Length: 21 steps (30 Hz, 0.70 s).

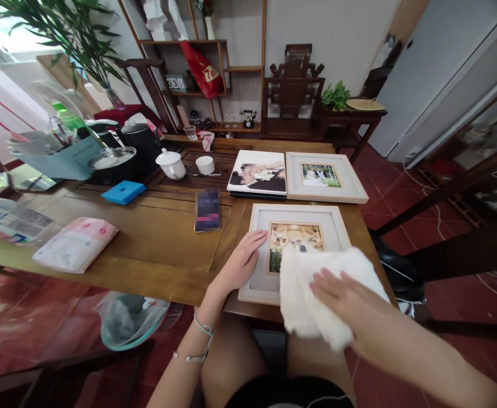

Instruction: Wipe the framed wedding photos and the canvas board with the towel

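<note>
A white picture frame [299, 216] with a photo lies flat at the near edge of the wooden table [158, 249]. My left hand [242, 262] rests flat and open on the frame's left border, fingers stretched out. My right hand [342, 293] lies flat on a fluffy white cloth [311, 286], pressing it onto the frame's lower right part. The cloth hangs over the table's edge toward my lap.
Behind it lie a second white frame [325, 175] and a photo album [257, 173]. A phone [208, 209] sits mid-table, a tissue pack [76, 242] at the left, a blue sponge [123, 192], a white teapot [170, 164] and cup [205, 164] farther back. A bin [129, 318] stands below.
</note>
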Tool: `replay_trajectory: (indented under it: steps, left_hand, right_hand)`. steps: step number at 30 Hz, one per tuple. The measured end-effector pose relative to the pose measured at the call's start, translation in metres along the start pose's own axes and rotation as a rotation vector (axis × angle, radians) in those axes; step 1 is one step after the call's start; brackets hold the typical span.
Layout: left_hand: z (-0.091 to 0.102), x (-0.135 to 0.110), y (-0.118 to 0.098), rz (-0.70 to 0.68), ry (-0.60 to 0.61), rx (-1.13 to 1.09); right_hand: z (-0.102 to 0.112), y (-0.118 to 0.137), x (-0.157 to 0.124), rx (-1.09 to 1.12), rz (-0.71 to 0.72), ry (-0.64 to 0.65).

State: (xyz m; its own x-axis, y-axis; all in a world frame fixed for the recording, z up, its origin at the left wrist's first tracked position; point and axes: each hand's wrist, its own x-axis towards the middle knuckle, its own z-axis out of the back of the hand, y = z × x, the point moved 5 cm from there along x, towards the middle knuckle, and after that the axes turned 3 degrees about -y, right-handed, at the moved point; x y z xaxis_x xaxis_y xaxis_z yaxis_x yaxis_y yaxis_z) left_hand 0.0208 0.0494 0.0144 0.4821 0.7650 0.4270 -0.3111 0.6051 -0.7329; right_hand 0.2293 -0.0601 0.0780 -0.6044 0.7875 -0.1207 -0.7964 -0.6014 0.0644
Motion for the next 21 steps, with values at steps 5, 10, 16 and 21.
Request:
replay_trajectory:
  steps: [5, 10, 16, 21]
  left_hand:
    - [0.0, 0.001, -0.002, 0.004, 0.024, 0.001]
    - [0.0, 0.0, -0.001, -0.023, 0.026, -0.006]
    - [0.0, 0.0, 0.0, -0.036, 0.014, -0.003]
    - [-0.001, -0.001, 0.0, -0.035, 0.013, 0.006]
  right_hand:
    - [0.009, 0.013, -0.021, 0.203, 0.062, 0.0]
    - [0.009, -0.068, 0.039, 0.036, -0.111, -0.222]
    - [0.013, -0.116, 0.083, -0.145, -0.295, -0.39]
    - [0.012, -0.039, 0.042, -0.019, -0.083, -0.065]
